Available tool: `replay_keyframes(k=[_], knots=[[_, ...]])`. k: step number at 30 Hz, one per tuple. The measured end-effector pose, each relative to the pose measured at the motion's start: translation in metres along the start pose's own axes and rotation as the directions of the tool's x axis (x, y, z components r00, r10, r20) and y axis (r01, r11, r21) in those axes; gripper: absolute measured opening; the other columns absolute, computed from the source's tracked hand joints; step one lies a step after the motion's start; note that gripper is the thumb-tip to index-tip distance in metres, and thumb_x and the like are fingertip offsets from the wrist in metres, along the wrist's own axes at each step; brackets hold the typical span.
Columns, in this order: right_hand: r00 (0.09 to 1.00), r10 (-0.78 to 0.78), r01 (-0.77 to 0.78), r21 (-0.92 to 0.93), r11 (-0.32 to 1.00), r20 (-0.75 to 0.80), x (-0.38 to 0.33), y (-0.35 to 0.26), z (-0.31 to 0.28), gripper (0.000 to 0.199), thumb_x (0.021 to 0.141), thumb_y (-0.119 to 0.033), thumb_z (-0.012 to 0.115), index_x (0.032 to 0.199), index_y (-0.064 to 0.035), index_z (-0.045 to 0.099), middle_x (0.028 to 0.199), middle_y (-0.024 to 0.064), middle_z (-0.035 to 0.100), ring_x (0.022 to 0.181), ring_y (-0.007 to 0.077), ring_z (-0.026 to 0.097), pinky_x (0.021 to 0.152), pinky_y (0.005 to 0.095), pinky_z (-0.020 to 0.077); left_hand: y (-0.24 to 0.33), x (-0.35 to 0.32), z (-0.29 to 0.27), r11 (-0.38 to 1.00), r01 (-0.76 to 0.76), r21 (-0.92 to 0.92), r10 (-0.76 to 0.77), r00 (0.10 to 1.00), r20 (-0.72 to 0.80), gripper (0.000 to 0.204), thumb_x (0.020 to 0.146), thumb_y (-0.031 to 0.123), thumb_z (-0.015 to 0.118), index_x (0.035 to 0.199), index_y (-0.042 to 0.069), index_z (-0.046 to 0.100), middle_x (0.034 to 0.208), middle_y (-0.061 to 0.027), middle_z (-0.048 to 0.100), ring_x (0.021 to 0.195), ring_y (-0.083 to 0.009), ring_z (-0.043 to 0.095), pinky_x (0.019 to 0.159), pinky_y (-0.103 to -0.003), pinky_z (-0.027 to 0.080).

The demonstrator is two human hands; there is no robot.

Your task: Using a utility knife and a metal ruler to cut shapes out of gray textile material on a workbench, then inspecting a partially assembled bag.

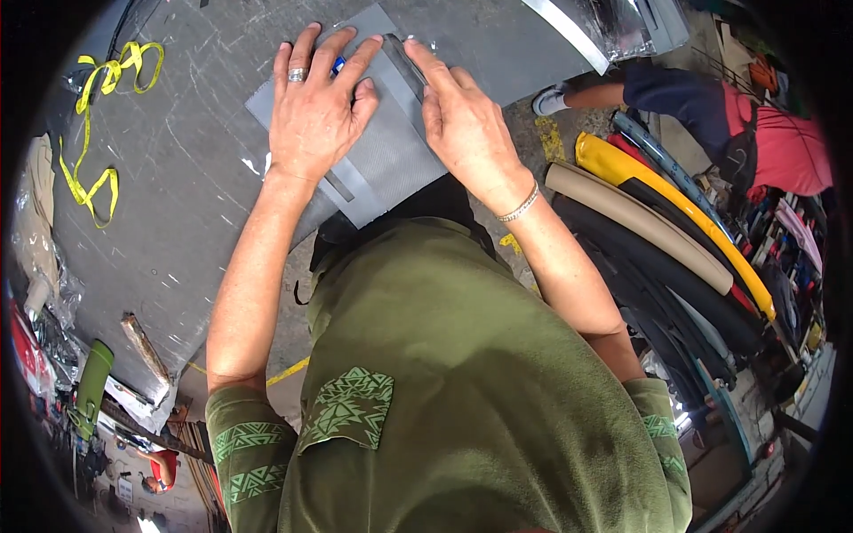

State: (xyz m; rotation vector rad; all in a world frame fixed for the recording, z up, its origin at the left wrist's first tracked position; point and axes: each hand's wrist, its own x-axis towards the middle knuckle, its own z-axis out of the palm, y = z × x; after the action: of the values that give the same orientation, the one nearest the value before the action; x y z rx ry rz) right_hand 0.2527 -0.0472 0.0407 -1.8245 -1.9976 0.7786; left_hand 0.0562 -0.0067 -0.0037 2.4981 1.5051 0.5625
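Note:
A grey textured fabric piece (391, 169) lies on the dark table, its near corner reaching the table's edge by my body. My left hand (315, 115) rests on it palm down with fingers spread. Between those fingers shows a small blue thing (338, 65); whether it is held cannot be told. A narrow dark strip (404, 60) runs along the fabric's right side, its far end near my left index fingertip. My right hand (466, 124) has thumb and index finger at this strip, the other fingers curled. Another short dark strip (339, 186) shows below my left wrist.
A yellow tape (86, 107) lies curled on the table (178, 222) at left. Clear plastic (613, 31) sits at the far right. Rolls of material, including a yellow roll (657, 195) and a beige roll (635, 222), stand right of me. Another person (684, 107) is beyond them.

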Motion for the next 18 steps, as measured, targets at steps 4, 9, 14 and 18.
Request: replay_keyframes(k=[4, 9, 14, 18], knots=[[0.999, 0.049, -0.048, -0.009, 0.999, 0.013, 0.0, -0.006, -0.002, 0.06, 0.096, -0.003, 0.057, 0.152, -0.0207, 0.045, 0.1, 0.0175, 0.063, 0.088, 0.0395, 0.067, 0.079, 0.0485, 0.0574, 0.001, 0.0, 0.0, 1.0, 0.001, 0.0, -0.001, 1.0, 0.004, 0.05, 0.094, 0.025, 0.06, 0.143, 0.028, 0.058, 0.143, -0.0046, 0.054, 0.142, -0.0342, 0.04, 0.119, -0.059, 0.03], [0.998, 0.055, -0.054, -0.022, 0.998, 0.04, 0.0, -0.008, -0.003, 0.06, 0.096, -0.003, 0.057, 0.152, -0.0202, 0.045, 0.101, 0.0172, 0.063, 0.089, 0.0396, 0.067, 0.079, 0.0488, 0.0572, 0.0, -0.001, 0.0, 1.0, 0.0, 0.005, 0.0, 1.0, 0.003, 0.049, 0.094, 0.026, 0.06, 0.143, 0.027, 0.057, 0.144, -0.0044, 0.054, 0.143, -0.0344, 0.04, 0.121, -0.058, 0.029], [0.996, 0.07, -0.067, -0.046, 0.997, 0.064, 0.003, -0.011, -0.005, 0.061, 0.096, -0.003, 0.057, 0.152, -0.0205, 0.044, 0.102, 0.0176, 0.064, 0.09, 0.0406, 0.067, 0.079, 0.05, 0.0567, -0.001, 0.0, 0.001, 0.999, 0.019, -0.042, -0.02, 1.0, -0.001, 0.044, 0.094, 0.026, 0.061, 0.137, 0.016, 0.059, 0.145, -0.004, 0.054, 0.144, -0.0332, 0.04, 0.122, -0.056, 0.028], [0.989, 0.099, -0.089, -0.094, 0.992, 0.108, 0.004, -0.016, -0.007, 0.06, 0.095, -0.003, 0.057, 0.152, -0.0209, 0.043, 0.105, 0.0197, 0.065, 0.091, 0.042, 0.067, 0.079, 0.0512, 0.0561, 0.0, -0.001, 0.0, 0.998, 0.033, -0.049, -0.033, 0.999, 0.001, 0.04, 0.092, 0.025, 0.063, 0.13, 0.011, 0.059, 0.145, -0.0041, 0.054, 0.145, -0.032, 0.04, 0.122, -0.055, 0.027]])
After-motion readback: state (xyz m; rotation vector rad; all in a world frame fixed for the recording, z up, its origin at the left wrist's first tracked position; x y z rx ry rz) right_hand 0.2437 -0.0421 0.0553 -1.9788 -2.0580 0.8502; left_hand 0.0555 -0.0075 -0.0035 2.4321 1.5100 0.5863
